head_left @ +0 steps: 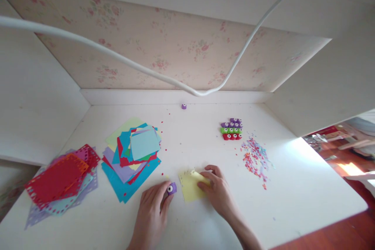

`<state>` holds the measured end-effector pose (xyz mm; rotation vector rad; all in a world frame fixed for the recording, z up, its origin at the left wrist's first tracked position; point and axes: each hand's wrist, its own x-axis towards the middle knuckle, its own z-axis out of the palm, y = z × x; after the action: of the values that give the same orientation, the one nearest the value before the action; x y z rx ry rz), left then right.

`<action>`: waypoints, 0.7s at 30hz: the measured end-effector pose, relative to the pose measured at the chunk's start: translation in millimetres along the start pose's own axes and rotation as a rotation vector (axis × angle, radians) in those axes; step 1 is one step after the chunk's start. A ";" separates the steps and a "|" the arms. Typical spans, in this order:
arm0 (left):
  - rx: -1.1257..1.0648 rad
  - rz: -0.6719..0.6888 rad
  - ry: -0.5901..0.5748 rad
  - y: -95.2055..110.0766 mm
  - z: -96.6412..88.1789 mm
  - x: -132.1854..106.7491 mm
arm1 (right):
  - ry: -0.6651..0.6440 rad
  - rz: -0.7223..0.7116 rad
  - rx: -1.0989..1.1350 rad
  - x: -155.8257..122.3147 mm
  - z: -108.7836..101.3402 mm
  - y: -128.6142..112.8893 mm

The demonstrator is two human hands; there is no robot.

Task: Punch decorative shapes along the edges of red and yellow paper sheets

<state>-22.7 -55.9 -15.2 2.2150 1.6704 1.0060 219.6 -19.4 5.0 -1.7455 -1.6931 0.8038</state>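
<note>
Between the thumb and fingers of my left hand point(154, 205) is a small purple craft punch point(172, 188) with a white round button. My right hand point(215, 187) pinches a sheet of yellow paper point(190, 193) at its right side, with the paper's upper part curling over toward the fingers. Small punched holes run along the left and upper edges of this sheet. The punch and the yellow paper are a short way apart, both low over the white table point(181, 226).
Left of my hands lies a pile of uncut coloured paper point(143, 144), and farther left a stack of hole-edged sheets point(58, 179). Rows of punches point(231, 130) stand at right beside scattered confetti point(256, 156). Another purple punch point(184, 106) sits by the wall. A white cable point(129, 61) hangs across.
</note>
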 end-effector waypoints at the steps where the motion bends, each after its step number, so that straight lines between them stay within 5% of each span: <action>1: -0.004 -0.003 -0.001 0.3 -0.5 -0.1 | 0.024 0.009 0.040 -1.9 0.4 -0.6; 9: -0.015 0.008 -0.024 -0.6 -1.0 -1.5 | -0.130 0.266 0.858 -12.2 2.0 -28.4; 21: -0.004 0.016 -0.010 -2.3 0.4 -0.8 | -0.275 0.297 0.812 -8.7 3.9 -12.0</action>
<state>-24.4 -55.7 -17.0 2.2303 1.6474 0.9993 208.7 -27.8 11.8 -1.3384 -1.0083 1.6461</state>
